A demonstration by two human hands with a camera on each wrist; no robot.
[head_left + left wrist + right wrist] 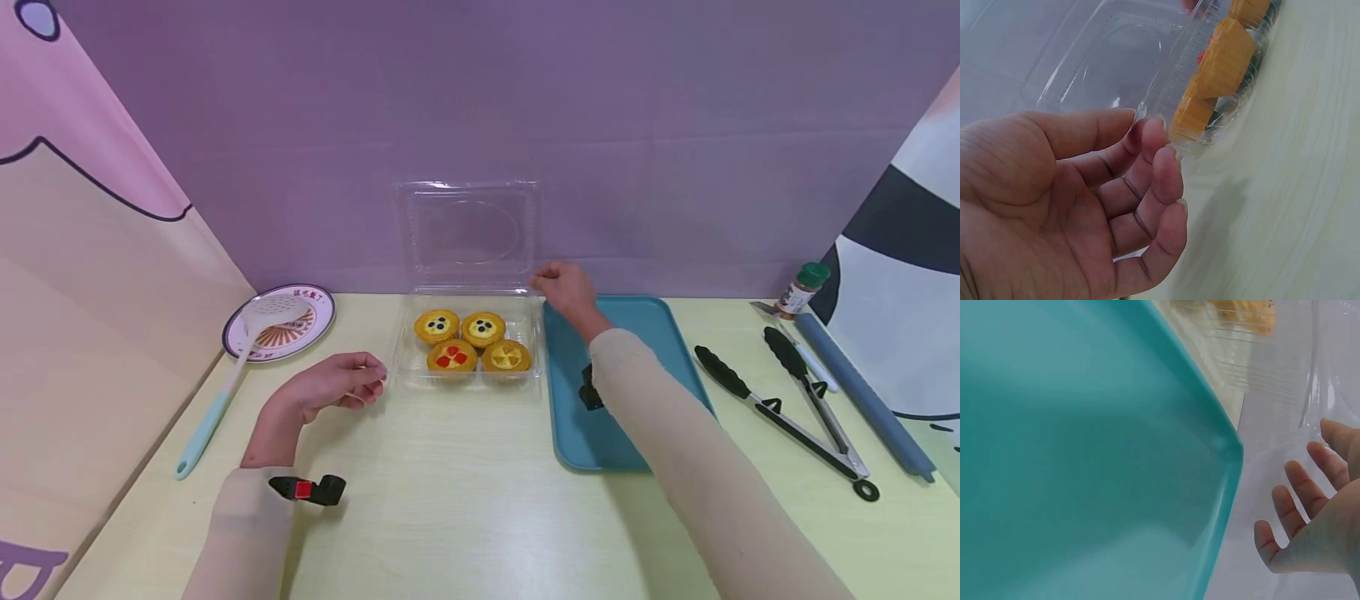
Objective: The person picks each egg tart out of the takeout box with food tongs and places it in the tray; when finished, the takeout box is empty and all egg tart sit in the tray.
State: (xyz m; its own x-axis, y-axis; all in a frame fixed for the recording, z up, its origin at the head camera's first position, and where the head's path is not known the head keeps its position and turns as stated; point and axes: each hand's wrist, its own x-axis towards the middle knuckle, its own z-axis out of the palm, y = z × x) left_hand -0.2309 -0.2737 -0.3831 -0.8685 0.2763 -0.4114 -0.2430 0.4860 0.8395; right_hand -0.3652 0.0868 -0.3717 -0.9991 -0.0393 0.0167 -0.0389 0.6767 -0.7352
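Note:
A clear plastic clamshell box (468, 382) stands on the table with its lid (468, 233) raised against the purple backdrop. Inside sit several toy egg tarts, among them a tart with red pieces on top (452, 357) and one with dark dots (483, 329). My left hand (330, 385) is just left of the box's front corner, fingers loosely bent, holding nothing. At the lid's lower right corner is my right hand (566, 290); in the right wrist view its fingers (1300, 487) spread loosely, with the uppermost fingertip right at the lid's edge.
Under my right forearm lies a blue tray (637, 312). At left, a white skimmer with a pale blue handle (206, 433) rests on a patterned plate (318, 325). To the right are black-and-steel tongs (810, 442), a green-capped jar (798, 292) and a long blue-grey bar (866, 396).

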